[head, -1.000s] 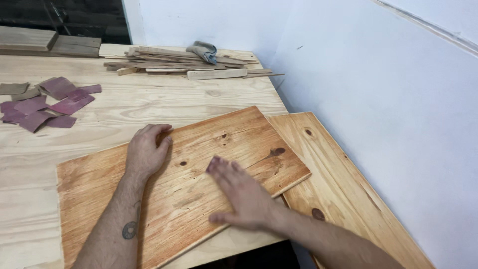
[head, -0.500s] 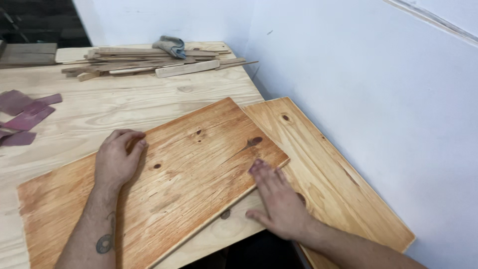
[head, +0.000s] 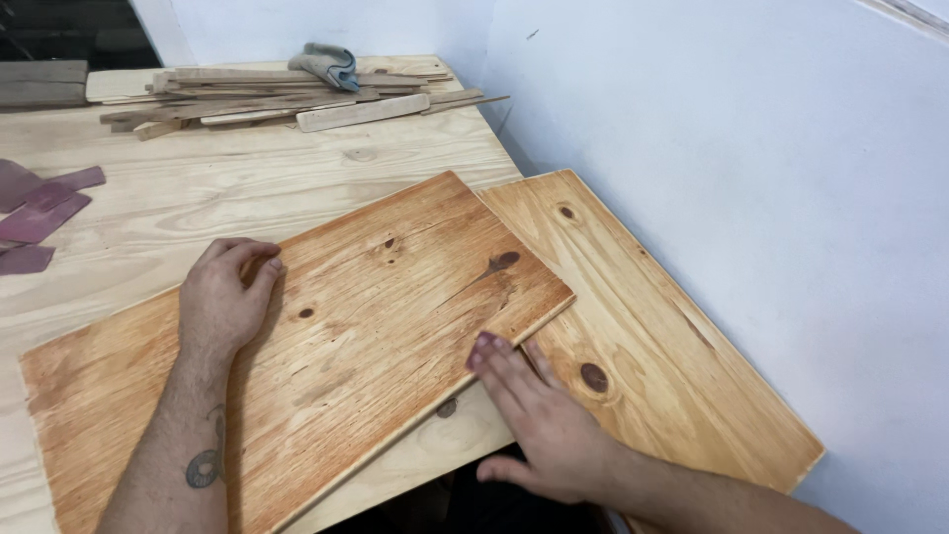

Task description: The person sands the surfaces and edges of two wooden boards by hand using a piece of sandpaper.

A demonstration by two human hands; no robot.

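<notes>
Two stained boards are lying on a pale pine table (head: 247, 203) that is meeting a white wall (head: 712, 148) at 3 o'clock. At 12 o'clock a pile of wood strips (head: 267, 99) is carrying a grey cloth (head: 331, 61); at 9 o'clock, purple sandpaper sheets (head: 40, 213) are lying loose. The upper board (head: 376, 316) is showing orange stain, dark knots and long grain, and is lying askew across the lower board (head: 643, 326), which is overhanging the table's near edge. The left hand (head: 219, 302) is resting palm-down on the upper board's far edge, fingers curled loosely, gripping nothing. The right hand (head: 539, 420) is lying flat, fingers spread open, fingertips (head: 482, 348) touching the upper board's near long edge at 5 o'clock.
</notes>
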